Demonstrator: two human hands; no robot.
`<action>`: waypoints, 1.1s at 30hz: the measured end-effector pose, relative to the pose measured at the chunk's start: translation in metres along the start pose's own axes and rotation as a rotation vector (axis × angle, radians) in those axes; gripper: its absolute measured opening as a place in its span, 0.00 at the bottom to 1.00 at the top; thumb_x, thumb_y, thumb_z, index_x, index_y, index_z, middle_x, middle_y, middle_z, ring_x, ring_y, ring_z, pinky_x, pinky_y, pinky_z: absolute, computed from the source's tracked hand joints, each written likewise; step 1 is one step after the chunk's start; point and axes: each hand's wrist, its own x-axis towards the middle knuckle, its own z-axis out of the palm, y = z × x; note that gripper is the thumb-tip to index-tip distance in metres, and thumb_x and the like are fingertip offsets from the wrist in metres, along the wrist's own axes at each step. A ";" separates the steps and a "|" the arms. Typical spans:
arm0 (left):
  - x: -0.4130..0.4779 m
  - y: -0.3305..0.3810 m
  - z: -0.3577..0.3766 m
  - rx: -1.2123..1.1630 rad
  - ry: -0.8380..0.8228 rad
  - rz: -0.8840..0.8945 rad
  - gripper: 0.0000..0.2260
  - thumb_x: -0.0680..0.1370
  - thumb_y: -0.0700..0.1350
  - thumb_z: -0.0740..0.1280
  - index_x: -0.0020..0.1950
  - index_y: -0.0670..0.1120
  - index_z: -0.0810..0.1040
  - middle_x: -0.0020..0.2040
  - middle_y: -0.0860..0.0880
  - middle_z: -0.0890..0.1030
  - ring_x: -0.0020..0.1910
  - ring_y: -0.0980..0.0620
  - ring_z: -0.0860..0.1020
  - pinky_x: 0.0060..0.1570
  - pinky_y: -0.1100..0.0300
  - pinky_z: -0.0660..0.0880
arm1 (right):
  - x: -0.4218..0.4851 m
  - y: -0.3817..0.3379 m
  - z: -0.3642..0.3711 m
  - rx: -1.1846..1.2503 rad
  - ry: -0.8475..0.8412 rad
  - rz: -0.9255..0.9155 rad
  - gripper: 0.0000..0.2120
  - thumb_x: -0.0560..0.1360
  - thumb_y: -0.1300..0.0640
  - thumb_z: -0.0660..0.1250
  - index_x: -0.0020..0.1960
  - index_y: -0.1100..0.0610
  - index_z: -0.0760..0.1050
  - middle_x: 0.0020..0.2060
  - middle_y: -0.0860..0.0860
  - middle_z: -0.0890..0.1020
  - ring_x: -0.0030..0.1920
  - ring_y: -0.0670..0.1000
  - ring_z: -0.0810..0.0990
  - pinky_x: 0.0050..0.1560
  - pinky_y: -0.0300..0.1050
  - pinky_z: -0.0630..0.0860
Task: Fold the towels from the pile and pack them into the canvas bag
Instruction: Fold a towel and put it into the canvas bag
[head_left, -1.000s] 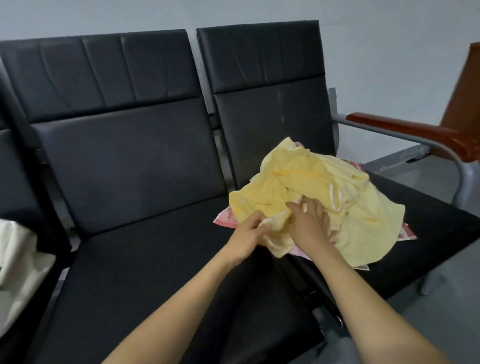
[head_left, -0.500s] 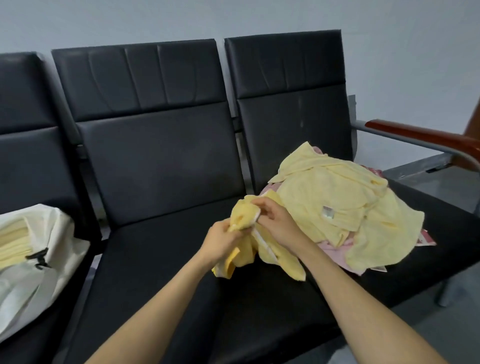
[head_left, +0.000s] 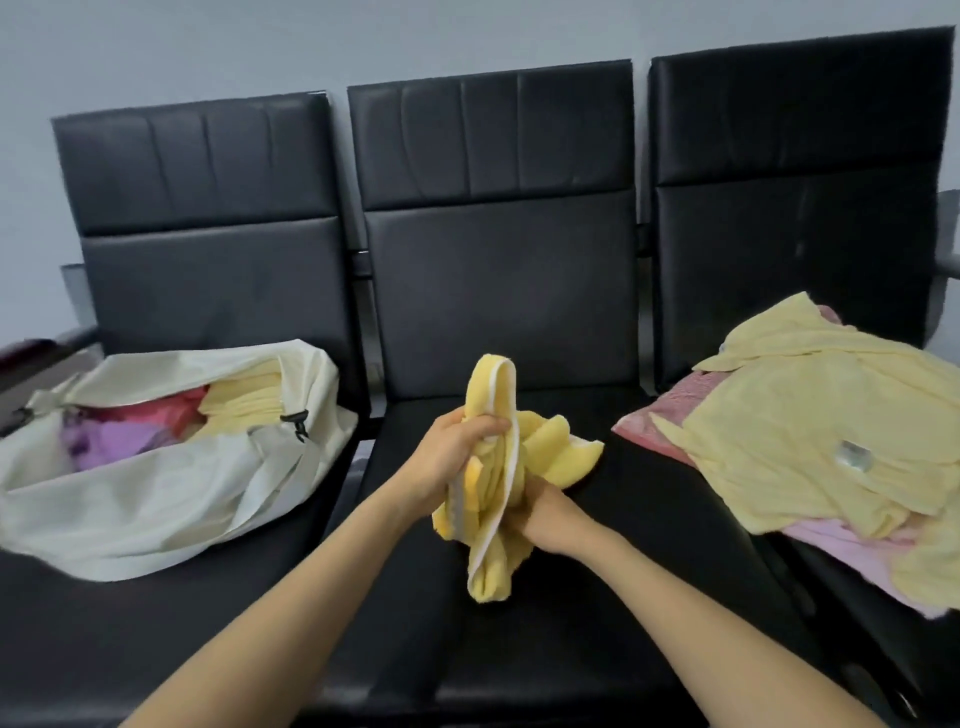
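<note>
Both hands (head_left: 447, 457) round a bunched yellow towel (head_left: 511, 467) above the seat (head_left: 597, 545)

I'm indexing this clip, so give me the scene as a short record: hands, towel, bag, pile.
left hand: grips the towel near its top
right hand: grips the same towel lower down
towel: yellow, bunched, not yet folded, above the middle seat
bag: open, on the left seat
packed towels: yellow stack, purple and red beside it, inside the bag
pile: yellow over pink, on the right seat
</note>
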 end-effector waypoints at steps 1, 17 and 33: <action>-0.004 -0.002 -0.009 0.010 0.023 -0.013 0.06 0.76 0.45 0.69 0.51 0.44 0.79 0.47 0.42 0.83 0.49 0.41 0.82 0.54 0.44 0.78 | 0.004 -0.005 0.009 -0.024 -0.041 0.021 0.18 0.78 0.48 0.64 0.67 0.44 0.69 0.58 0.44 0.78 0.57 0.45 0.76 0.62 0.48 0.75; 0.026 -0.029 0.012 0.021 -0.322 -0.112 0.34 0.78 0.52 0.66 0.79 0.53 0.51 0.75 0.50 0.65 0.75 0.51 0.60 0.75 0.53 0.55 | 0.033 -0.004 -0.099 1.011 0.560 -0.028 0.21 0.81 0.66 0.56 0.74 0.57 0.62 0.73 0.57 0.64 0.73 0.55 0.64 0.70 0.48 0.66; 0.043 -0.108 -0.049 1.226 0.009 -0.008 0.27 0.81 0.53 0.61 0.77 0.48 0.57 0.75 0.45 0.59 0.73 0.43 0.59 0.69 0.51 0.62 | 0.022 0.047 -0.048 -0.638 0.309 0.183 0.08 0.80 0.63 0.55 0.53 0.57 0.72 0.53 0.54 0.74 0.56 0.55 0.73 0.51 0.46 0.70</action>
